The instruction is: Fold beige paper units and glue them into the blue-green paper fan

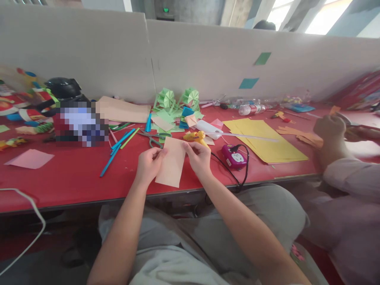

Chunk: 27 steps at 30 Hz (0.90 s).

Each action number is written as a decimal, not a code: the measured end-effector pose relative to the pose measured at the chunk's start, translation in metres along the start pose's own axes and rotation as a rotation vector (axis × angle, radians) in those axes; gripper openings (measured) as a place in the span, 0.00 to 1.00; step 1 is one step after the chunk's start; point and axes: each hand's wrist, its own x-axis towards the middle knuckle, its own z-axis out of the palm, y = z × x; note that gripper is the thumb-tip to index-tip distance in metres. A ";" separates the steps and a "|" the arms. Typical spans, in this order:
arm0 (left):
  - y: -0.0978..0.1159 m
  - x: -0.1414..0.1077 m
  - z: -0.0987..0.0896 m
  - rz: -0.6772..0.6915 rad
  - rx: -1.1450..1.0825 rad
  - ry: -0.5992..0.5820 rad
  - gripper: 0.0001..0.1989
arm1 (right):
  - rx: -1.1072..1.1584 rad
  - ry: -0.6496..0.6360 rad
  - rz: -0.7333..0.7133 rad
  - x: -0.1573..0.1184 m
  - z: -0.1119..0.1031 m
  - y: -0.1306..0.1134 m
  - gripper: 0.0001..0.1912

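A rectangular sheet of tan paper [170, 164] is held between my two hands, just above the table's front edge. My left hand [149, 165] pinches its left side between thumb and fingers. On the opposite side, near the top right corner, my right hand [198, 157] grips the sheet the same way. Right behind the paper lie green-handled scissors [154, 140], their blades pointing left. A yellow hot glue gun [194, 137] rests behind my right hand.
Blue and green paper strips [117, 148] lie to the left. Folded green paper models [165, 99] stand at the back. A purple power strip [234, 156] with a black cord and yellow sheets [267, 138] are on the right. A co-worker's hand [330, 128] works at far right.
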 end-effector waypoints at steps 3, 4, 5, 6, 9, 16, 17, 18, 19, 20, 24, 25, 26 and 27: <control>-0.003 0.001 0.001 -0.008 -0.078 -0.046 0.19 | -0.018 0.036 0.025 0.002 -0.001 -0.001 0.20; -0.004 0.001 0.002 -0.001 -0.111 -0.062 0.19 | -0.020 0.043 0.035 0.002 -0.001 -0.002 0.20; -0.005 0.002 0.002 0.006 -0.139 -0.078 0.19 | -0.017 0.049 0.043 0.003 -0.001 -0.002 0.20; -0.007 0.003 0.003 0.012 -0.155 -0.089 0.19 | -0.011 0.051 0.048 0.003 -0.002 -0.003 0.20; -0.010 0.004 0.004 0.033 -0.105 -0.093 0.16 | 0.006 0.055 0.043 0.003 -0.001 -0.004 0.20; -0.007 0.003 0.003 0.017 -0.001 -0.087 0.13 | 0.059 0.047 0.083 0.001 -0.002 -0.007 0.18; -0.006 0.002 0.003 0.015 -0.020 -0.089 0.14 | 0.066 0.049 0.099 0.001 -0.002 -0.006 0.18; -0.006 0.002 0.002 0.016 -0.038 -0.089 0.14 | 0.076 0.048 0.116 0.001 -0.002 -0.006 0.19; -0.006 0.002 0.001 0.018 -0.054 -0.088 0.15 | 0.091 0.043 0.134 0.002 -0.002 -0.005 0.19; -0.006 0.003 0.000 0.023 -0.061 -0.088 0.15 | 0.112 0.033 0.152 0.002 -0.002 -0.005 0.19; -0.005 0.003 -0.007 0.044 0.016 -0.089 0.14 | 0.207 -0.115 0.205 0.005 -0.006 -0.007 0.18; -0.004 0.002 -0.008 0.044 0.050 -0.109 0.14 | 0.221 -0.173 0.207 0.006 -0.007 -0.008 0.18; -0.002 0.001 -0.010 0.045 0.086 -0.138 0.13 | 0.223 -0.235 0.205 0.007 -0.009 -0.010 0.20; 0.001 0.000 -0.012 0.048 0.126 -0.174 0.13 | 0.209 -0.303 0.203 0.009 -0.011 -0.011 0.23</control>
